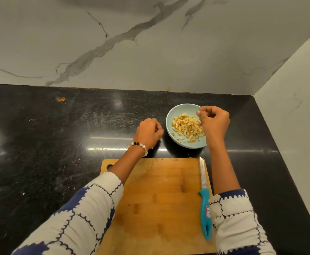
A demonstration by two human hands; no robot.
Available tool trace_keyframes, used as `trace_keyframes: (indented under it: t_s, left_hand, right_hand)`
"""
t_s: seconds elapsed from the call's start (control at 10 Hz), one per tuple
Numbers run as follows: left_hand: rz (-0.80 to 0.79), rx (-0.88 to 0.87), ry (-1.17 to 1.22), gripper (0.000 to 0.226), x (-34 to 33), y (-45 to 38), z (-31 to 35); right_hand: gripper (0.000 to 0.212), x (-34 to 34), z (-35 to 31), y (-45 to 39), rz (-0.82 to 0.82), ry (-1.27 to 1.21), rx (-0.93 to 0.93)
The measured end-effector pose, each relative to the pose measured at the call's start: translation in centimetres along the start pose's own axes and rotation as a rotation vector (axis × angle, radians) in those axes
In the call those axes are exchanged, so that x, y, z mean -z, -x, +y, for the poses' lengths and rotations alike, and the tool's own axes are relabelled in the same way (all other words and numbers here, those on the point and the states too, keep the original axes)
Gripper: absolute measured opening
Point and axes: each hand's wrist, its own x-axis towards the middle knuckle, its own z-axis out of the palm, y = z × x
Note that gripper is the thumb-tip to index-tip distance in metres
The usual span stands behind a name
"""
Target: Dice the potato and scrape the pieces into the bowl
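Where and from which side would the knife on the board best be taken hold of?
Probably by the teal handle, from above with the right hand: the knife lies flat along the board's right edge, handle nearest the person, blade pointing away.

The near edge of the cutting board (159, 199) is cut off by the bottom of the picture, and its left part is covered by the left sleeve (73, 221). The right rim of the bowl (176, 111) is hidden behind the right hand (215, 120). Whether anything is pinched in that hand's curled fingers cannot be told. The fingertips of the left hand (148, 132) are blurred. A small orange speck (60, 99) on the counter (40, 144) is too small to be identified.
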Motion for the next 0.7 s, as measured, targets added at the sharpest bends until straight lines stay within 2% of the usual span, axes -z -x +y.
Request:
trace_keyframes:
  t_s: [0.1, 0.2, 0.3, 0.4, 0.5, 0.6, 0.7]
  left_hand:
    - [0.144, -0.031, 0.254, 0.004, 1.0, 0.0, 2.7]
    - [0.047, -0.099, 0.244, 0.005, 0.6, -0.2, 4.9]
    - [-0.037, -0.105, 0.092, 0.013, -0.3, -0.4, 5.6]
    - [-0.024, -0.134, 0.01, 0.016, -0.7, -0.1, 5.9]
    - [0.037, -0.113, -0.078, 0.013, -1.0, 0.1, 5.5]
    - [0.092, -0.047, 0.03, 0.012, -1.4, 0.4, 4.8]
    - [0.174, -0.061, 0.111, 0.019, -1.2, 0.8, 4.3]
  right_hand:
    - [0.004, 0.8, 0.7, 0.4, 0.097, 0.049, 0.036]
    - [0.007, 1.9, 1.4, 0.9, 0.155, 0.102, 0.043]
    - [0.01, 2.7, 2.3, 1.3, 0.169, 0.165, 0.05]
    - [0.022, 3.2, 3.2, 1.8, 0.147, 0.259, -0.016]
    - [0.043, 3.4, 3.8, 2.6, 0.075, 0.281, -0.12]
    - [0.047, 3.5, 4.1, 3.1, 0.038, 0.203, -0.161]
    - [0.037, 4.1, 4.0, 3.4, 0.077, 0.148, -0.161]
